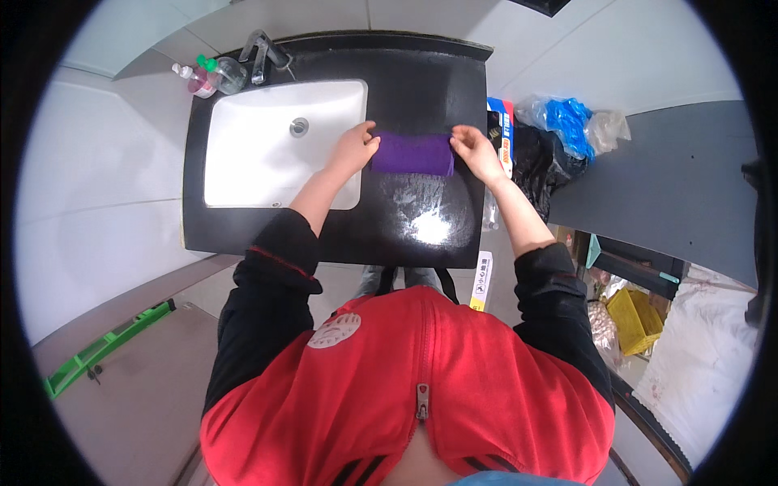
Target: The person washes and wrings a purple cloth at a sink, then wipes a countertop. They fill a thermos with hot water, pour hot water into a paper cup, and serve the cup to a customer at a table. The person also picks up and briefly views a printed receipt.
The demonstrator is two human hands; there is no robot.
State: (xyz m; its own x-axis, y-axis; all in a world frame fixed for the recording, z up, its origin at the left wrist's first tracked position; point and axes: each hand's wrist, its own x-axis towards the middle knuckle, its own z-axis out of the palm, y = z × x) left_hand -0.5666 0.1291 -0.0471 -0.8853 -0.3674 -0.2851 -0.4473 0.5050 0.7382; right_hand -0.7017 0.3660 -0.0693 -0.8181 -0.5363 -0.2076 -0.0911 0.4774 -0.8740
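A purple cloth point(413, 155), folded into a rectangle, lies on the black countertop point(419, 91) to the right of the white sink. My left hand point(360, 146) is at the cloth's upper left corner, thumb and fingertips close to its edge. At the upper right corner is my right hand point(473, 149), its thumb and forefinger close together at the edge. Whether either hand pinches the fabric cannot be told. Wet streaks and a bright reflection show on the counter below the cloth.
A white sink basin point(261, 146) with a metal faucet point(267, 58) takes up the counter's left part. Two pump bottles point(226, 75) stand at its back left corner. Beyond the right edge are a blue plastic bag point(570, 124), a black bag point(535, 164) and a printed box point(506, 133).
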